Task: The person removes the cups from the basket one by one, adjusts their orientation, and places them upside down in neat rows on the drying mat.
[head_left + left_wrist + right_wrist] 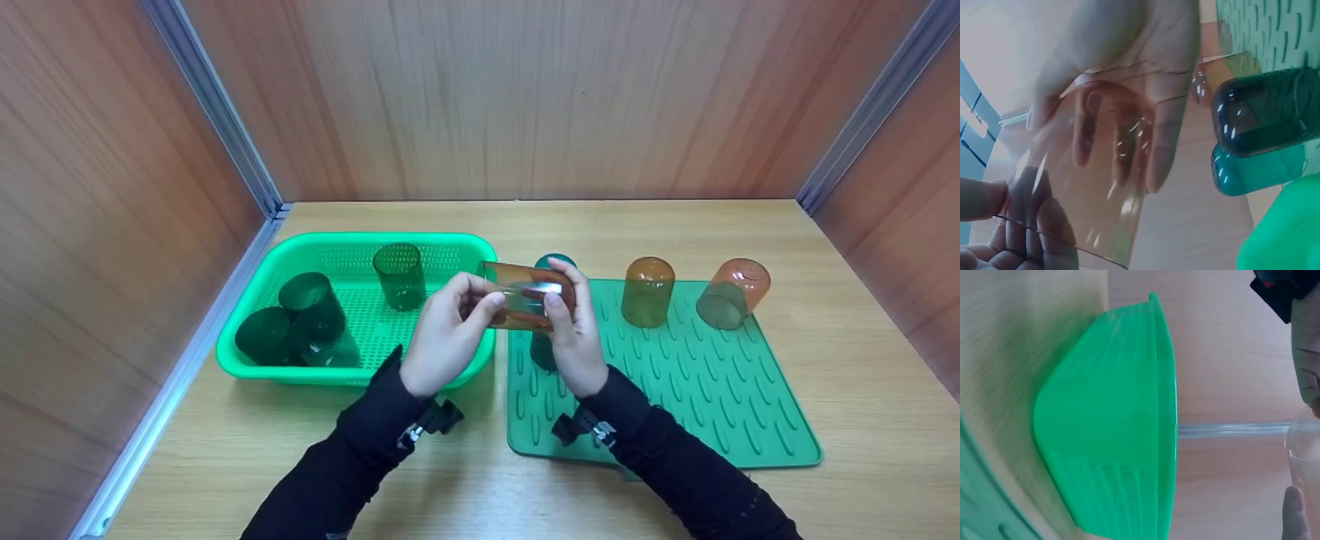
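At centre, the left hand pinches an orange cup by its rim, thumb close to fingers; the right hand grips its rounded base end, thumb and fingers parted by its width. Its long axis runs crosswise, mouth toward 9 o'clock, base toward 3. Beyond: basket at 9, mat at 4.

Wood-grain back wall dead ahead, L wall and R wall flanking it w/ similar brownish grain! Silvery corner posts run up both joins, metal strip hugs L wall's foot, and below, a pale wood-look desk catches soft shadows.
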A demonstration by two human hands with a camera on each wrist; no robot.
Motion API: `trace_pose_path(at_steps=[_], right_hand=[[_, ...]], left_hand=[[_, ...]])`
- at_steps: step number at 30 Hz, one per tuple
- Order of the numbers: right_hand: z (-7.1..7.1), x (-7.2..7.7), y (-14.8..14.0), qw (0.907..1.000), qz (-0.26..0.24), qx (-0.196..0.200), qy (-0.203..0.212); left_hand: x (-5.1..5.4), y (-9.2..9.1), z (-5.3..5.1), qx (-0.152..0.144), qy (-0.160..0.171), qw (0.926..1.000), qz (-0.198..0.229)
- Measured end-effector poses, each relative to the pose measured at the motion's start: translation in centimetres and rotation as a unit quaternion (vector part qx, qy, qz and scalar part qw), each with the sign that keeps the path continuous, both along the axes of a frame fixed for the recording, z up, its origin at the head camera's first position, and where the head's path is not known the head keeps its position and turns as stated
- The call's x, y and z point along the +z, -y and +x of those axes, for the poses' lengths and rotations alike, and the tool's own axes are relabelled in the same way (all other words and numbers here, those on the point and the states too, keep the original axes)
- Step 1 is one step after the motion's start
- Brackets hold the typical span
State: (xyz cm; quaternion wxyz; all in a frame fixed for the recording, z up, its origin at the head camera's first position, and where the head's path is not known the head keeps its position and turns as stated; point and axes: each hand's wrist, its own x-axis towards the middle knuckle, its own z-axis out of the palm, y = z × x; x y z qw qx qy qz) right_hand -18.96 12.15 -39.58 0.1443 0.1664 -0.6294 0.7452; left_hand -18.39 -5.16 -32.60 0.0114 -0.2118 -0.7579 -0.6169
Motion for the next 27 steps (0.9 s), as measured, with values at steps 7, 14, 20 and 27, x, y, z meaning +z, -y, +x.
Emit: trace_pose_path(at_steps=[7,14,20,27], right_hand=[[0.3,0.5,-1.6,0.9997,0.022,-0.010,0.004],[0.6,1.1,-4.7,0.9970,0.065,-0.037,-0.022],[0.7,1.4,-8.7,0.9809,0.161,-0.105,-0.025],[0.7,2.0,-13.0,0.9293,0.315,-0.191,-0.022]], left_hand=[[-1.3,-0.9,0.1,-0.016,-0.002,0.9998,0.013],[-3.0,-1.7,0.8,-0.043,-0.056,0.9950,-0.071],[-5.6,-2.0,1.6,-0.064,-0.192,0.9501,-0.237],[-8.7,-2.4,2.3,-0.073,-0.229,0.8844,-0.400]])
